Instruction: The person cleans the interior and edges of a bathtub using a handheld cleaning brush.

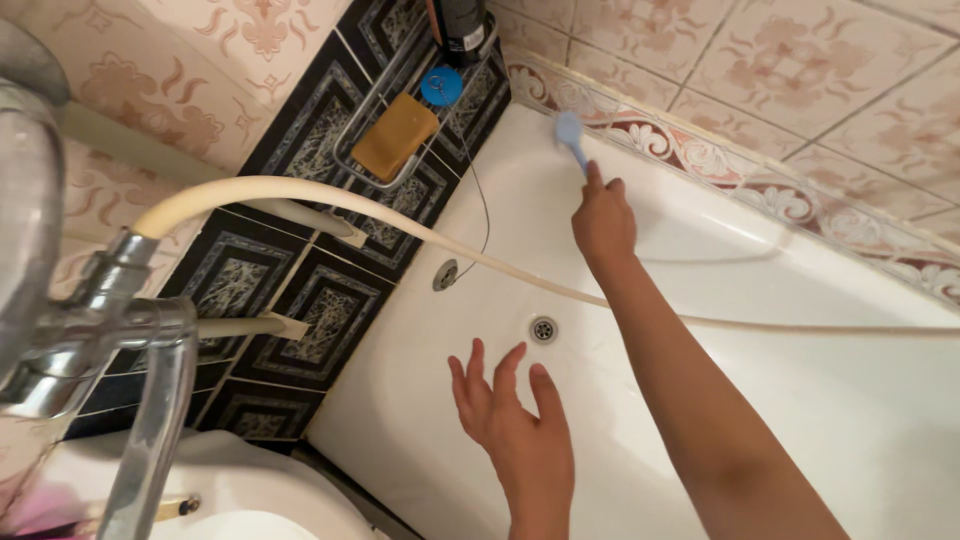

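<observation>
My right hand (603,220) reaches across the white bathtub (820,400) and grips a small blue brush (570,132), its head against the tub's far rim near the corner. My left hand (515,430) hovers with fingers spread over the tub's floor, just below the round drain (543,329), holding nothing. A cream shower hose (300,195) arcs across the tub between the two hands.
A wire rack (370,120) on the dark patterned tiles holds a tan soap bar (394,137), a blue plug (441,86) and a dark bottle (462,25). An overflow fitting (445,274) sits on the tub wall. A chrome tap (120,340) and a sink edge (240,500) are at lower left.
</observation>
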